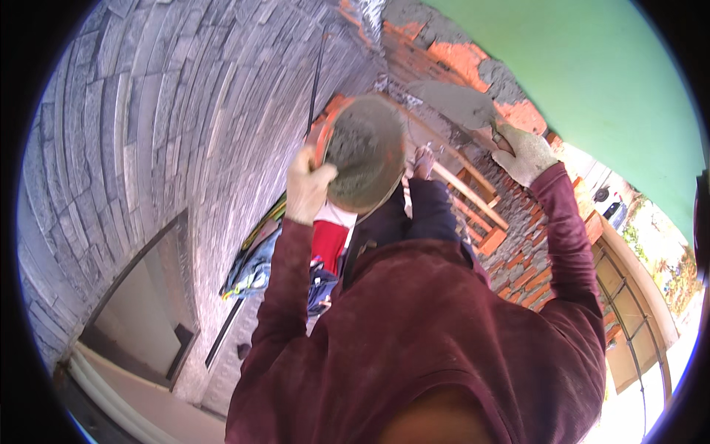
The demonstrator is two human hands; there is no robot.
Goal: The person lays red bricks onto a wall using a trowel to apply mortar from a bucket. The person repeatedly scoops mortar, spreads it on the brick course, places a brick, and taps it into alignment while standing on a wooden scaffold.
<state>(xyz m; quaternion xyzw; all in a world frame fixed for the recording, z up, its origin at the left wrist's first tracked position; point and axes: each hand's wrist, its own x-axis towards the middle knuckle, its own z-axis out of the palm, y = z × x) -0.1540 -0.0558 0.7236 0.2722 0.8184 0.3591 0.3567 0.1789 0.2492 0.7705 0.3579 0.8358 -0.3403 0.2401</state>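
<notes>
My left hand (307, 189), in a pale, dusty glove, is closed on the rim of a round mortar bowl (381, 194). The bowl is tilted, and grey wet mortar (353, 152) lies inside it. Out to the right, my gloved right hand (526, 154) grips the handle of a trowel (466, 107); the fingers cover most of that handle. Grey mortar coats the trowel's blade, which points left beside a course of orange bricks (458, 65) smeared with mortar. Whether the blade touches the bricks I cannot tell.
Grey stone cladding (148, 111) covers the wall on the left. A green wall (614, 81) rises at the upper right. Below me are a wooden frame (470, 181) near my feet, heaped clothes (329, 244) and rough brickwork (525, 274). Thin metal bars (629, 325) stand at the right.
</notes>
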